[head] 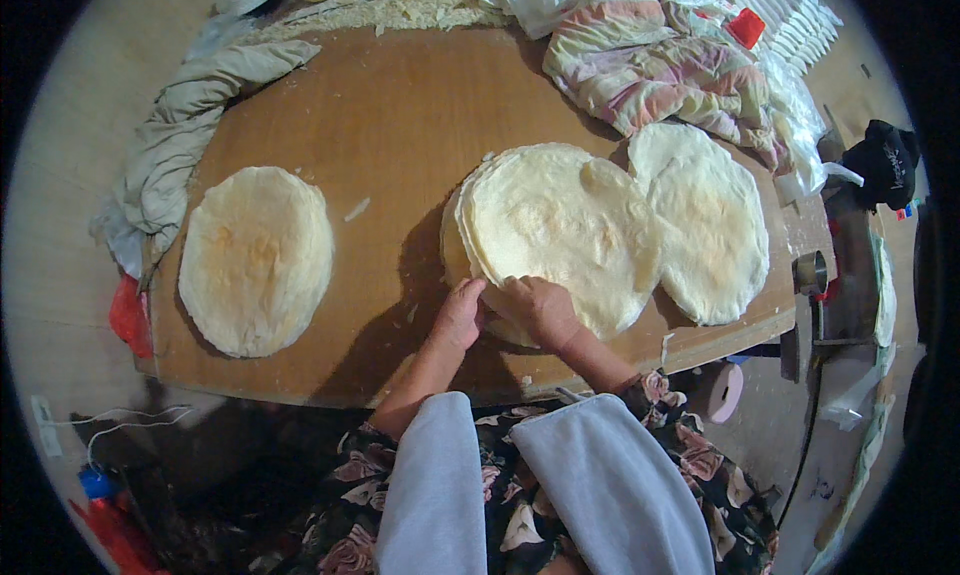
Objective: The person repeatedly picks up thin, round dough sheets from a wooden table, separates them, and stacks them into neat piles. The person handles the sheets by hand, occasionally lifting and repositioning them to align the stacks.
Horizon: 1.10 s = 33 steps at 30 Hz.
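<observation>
A stack of thin round flatbreads (555,222) lies on the wooden table right in front of me, its layers showing along the left edge. At the stack's near left rim, my left hand (461,314) pinches the edge of the upper flatbreads. Close beside it, my right hand (541,312) curls its fingers over the near edge of the same sheets. What the fingertips do underneath is hidden. To the right, another flatbread (709,226) touches or slightly underlaps the stack. A browned oval flatbread (256,262) rests apart at the left.
The wooden tabletop (367,110) bears scattered crumbs. A crumpled patterned cloth (660,57) and plastic bags are heaped at the back right. A rolled beige cloth (180,117) lines the left edge. Dough scraps (390,12) lie along the back. A metal cup (811,273) is at the right edge.
</observation>
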Available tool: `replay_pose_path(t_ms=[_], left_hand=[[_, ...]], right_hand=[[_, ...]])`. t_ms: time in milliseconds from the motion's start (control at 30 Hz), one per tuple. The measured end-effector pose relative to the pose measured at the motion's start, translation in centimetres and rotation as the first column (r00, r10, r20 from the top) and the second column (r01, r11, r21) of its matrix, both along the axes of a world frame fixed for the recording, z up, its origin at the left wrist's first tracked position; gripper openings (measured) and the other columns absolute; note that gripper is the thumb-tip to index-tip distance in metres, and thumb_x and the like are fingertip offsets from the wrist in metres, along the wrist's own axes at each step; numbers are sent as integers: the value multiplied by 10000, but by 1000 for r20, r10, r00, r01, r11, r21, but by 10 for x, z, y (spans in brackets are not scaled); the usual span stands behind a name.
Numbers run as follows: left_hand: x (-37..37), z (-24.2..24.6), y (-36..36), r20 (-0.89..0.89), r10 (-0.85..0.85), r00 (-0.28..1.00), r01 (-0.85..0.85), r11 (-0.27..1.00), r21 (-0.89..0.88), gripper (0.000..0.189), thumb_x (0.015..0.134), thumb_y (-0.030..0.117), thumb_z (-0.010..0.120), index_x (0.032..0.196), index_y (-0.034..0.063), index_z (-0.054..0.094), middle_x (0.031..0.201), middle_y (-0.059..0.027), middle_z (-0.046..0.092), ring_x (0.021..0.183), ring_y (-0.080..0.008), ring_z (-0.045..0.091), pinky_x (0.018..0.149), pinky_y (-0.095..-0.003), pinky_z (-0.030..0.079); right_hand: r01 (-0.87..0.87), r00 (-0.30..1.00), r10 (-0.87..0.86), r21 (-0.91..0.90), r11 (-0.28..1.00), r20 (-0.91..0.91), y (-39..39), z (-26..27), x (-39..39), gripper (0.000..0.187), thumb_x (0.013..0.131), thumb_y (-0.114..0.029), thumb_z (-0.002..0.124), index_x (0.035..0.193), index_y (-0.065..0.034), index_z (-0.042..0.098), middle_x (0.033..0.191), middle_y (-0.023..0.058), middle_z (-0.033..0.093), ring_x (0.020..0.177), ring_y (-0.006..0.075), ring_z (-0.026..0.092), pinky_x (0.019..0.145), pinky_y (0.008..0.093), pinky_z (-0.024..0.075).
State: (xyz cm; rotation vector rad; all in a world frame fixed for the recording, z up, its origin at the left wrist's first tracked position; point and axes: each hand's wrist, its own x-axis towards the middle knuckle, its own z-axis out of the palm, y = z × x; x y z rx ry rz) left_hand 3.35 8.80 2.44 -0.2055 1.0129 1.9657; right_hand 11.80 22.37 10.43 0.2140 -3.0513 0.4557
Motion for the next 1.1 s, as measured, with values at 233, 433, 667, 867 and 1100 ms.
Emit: replay_pose_path(t_ms=[233, 433, 667, 867, 1100], left_hand=[[7, 12, -1, 160, -62, 985, 33, 984, 176, 465, 840, 414, 563, 1156, 79, 506, 1066, -87, 580, 981, -215, 557, 821, -370, 450], [9, -10, -15, 147, -24, 989, 18, 999, 37, 377, 858, 385, 533, 1098, 94, 545, 1046, -82, 596, 937, -220, 572, 842, -367, 431], [-6, -9, -33, -206, 66, 976, -91, 989, -114, 319, 841, 321, 553, 1066, 94, 560, 966, -54, 599, 843, -168, 583, 691, -312, 459], [-44, -10, -37, -412, -7, 911, -215, 845, -490, 246, 812, 174, 559, 1023, 55, 606, 778, -8, 614, 639, -88, 570, 533, -248, 437], [-62, -9, -26, -491, -137, 860, -184, 815, -549, 222, 788, 151, 586, 978, 42, 627, 788, -40, 632, 613, -103, 580, 564, -257, 480]], right_hand=[[212, 972, -227, -199, 957, -55, -17, -6, 8, 387, 722, -260, 640, 1023, -62, 499, 827, 147, 551, 774, 325, 566, 650, 425, 480], [479, 878, -439, -367, 797, 192, 101, 45, -22, 284, 695, -111, 642, 973, -71, 596, 772, 103, 618, 718, 164, 599, 665, 330, 475], [453, 853, -478, -157, 878, -210, 155, 231, 2, 251, 710, -29, 554, 958, -41, 586, 750, 119, 593, 670, 196, 579, 623, 306, 462], [402, 916, -402, -16, 916, 0, 62, 123, 3, 278, 789, -66, 446, 1029, -87, 586, 914, 165, 609, 849, 341, 590, 752, 413, 462], [373, 927, -336, -321, 871, 166, 6, -24, -9, 202, 753, -86, 540, 943, -83, 607, 864, 181, 609, 810, 359, 595, 681, 383, 475]])
